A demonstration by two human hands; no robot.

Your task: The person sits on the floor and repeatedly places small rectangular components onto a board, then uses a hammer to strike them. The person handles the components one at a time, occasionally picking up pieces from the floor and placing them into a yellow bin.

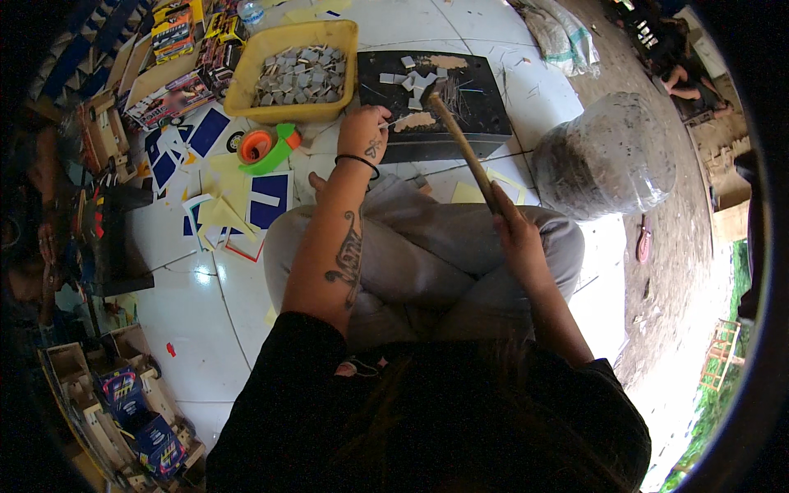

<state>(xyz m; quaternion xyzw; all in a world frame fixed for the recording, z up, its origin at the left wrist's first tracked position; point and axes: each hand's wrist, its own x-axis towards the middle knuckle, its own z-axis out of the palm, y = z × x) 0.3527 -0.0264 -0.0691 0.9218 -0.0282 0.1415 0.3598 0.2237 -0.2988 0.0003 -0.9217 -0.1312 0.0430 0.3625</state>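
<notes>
My right hand [519, 242] is wrapped round the wooden handle of a hammer [464, 148]. The hammer's head is over the far part of a black box [436, 146], beside several small grey square blocks [409, 80]. My left hand [366, 130] is at the box's near left corner, fingers pinched together. A thin, pale rod seems to stick out from them toward the right; its held end is hidden. Thin wire-like pins [470, 100] lie scattered on the right of the box top, which also has two worn, tan patches.
A yellow tub [349, 70] full of grey blocks stands beyond my left hand. Green and orange tape rolls [283, 148] and paper scraps [226, 218] lie left. A plastic-wrapped bundle [604, 156] sits right. Wooden toy trucks [123, 394] line the lower left; another person [690, 90] sits far right.
</notes>
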